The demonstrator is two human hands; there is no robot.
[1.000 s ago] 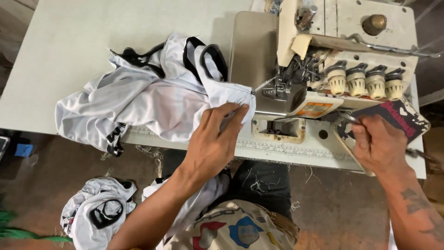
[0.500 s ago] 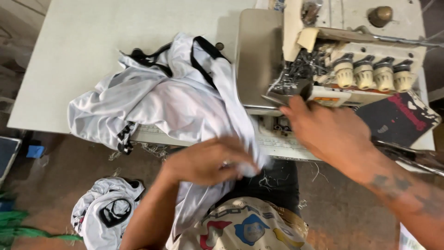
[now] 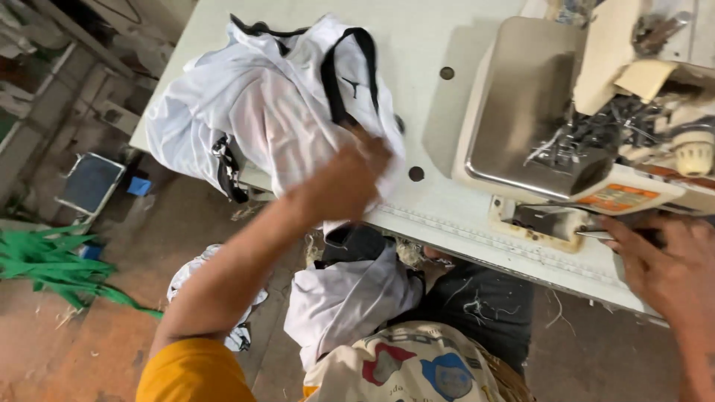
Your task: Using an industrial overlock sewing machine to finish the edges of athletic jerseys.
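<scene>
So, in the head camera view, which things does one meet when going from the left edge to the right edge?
Green strips on the floor → white garment with black trim → left hand pressing on the garment → sewing machine's metal plate → right hand at the table's front edge.

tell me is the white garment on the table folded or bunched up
Bunched up: the white garment lies in loose crumpled folds under the left hand, part hanging off the table edge.

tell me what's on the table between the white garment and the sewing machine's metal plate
In the head view, only bare pale tabletop with two small dark round holes lies between the white garment and the metal plate.
</scene>
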